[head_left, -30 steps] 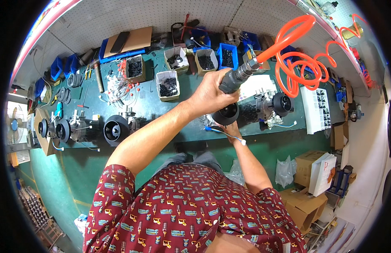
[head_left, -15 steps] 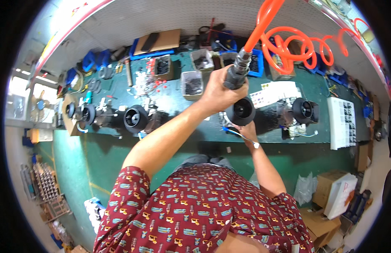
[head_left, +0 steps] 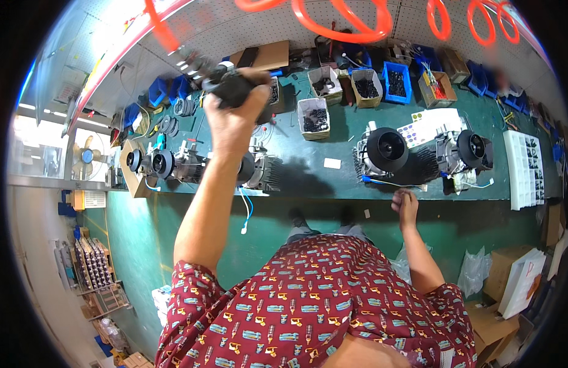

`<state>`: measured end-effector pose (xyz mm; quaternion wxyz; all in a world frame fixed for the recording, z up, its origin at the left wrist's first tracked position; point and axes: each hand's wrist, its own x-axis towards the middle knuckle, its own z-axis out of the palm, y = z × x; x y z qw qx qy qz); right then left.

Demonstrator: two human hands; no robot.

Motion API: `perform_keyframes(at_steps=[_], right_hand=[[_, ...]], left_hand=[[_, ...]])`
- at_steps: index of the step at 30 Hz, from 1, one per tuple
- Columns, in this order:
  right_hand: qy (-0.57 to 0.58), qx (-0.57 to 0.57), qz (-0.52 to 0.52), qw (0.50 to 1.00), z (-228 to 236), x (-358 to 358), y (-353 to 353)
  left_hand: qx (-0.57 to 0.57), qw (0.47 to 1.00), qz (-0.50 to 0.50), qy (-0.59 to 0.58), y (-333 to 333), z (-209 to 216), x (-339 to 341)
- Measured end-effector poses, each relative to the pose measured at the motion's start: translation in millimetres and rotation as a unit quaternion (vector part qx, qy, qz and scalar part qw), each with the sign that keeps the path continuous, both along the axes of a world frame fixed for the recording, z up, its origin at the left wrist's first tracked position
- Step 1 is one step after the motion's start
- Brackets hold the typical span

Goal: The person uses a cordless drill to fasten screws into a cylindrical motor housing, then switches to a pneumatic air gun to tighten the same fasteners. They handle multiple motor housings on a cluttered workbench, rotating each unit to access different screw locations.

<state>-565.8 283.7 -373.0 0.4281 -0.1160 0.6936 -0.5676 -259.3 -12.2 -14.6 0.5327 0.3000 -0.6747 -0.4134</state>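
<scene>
My left hand [head_left: 235, 116] is wrapped round a black air screwdriver [head_left: 230, 88], raised over the left part of the bench and blurred by motion. An orange hose [head_left: 163, 29] runs up from its metal fitting. Below the left forearm stands a motor unit with metal fins [head_left: 261, 173], its black fan [head_left: 246, 169] partly hidden by the arm. At the bench's front edge my right hand [head_left: 406, 207] is closed with curled fingers, and nothing shows in it. Just beyond it stands another finned motor unit [head_left: 371, 161] with a round black fan [head_left: 388, 149] facing up.
More fan units stand at the right [head_left: 472, 147] and left [head_left: 163, 164]. Boxes of black parts [head_left: 313, 118] and a blue bin [head_left: 397, 81] line the back. A white tray [head_left: 518, 178] lies far right; orange hose coils [head_left: 351, 30] hang overhead.
My left hand has lifted the air screwdriver off the fan and swung it left. My right hand has come away from the motor unit toward the bench edge. The view has shifted.
</scene>
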Motion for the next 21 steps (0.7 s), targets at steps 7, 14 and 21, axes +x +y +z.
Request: perform_keyframes(at_steps=[7,14,21], right_hand=[[0.049,0.047,0.192,0.979,-5.2,130.4,-39.5],[0.092,-0.08,0.314,0.941,87.7,278.6,-182.8],[0.119,-0.243,0.236,0.933,70.9,323.4,-218.4]], left_hand=[[0.091,0.992,0.026,0.086,-37.6,-55.3,87.1],[0.113,0.988,0.011,0.101,-54.5,-76.5,103.5],[0.119,0.991,-0.011,0.054,-61.4,-78.5,112.2]])
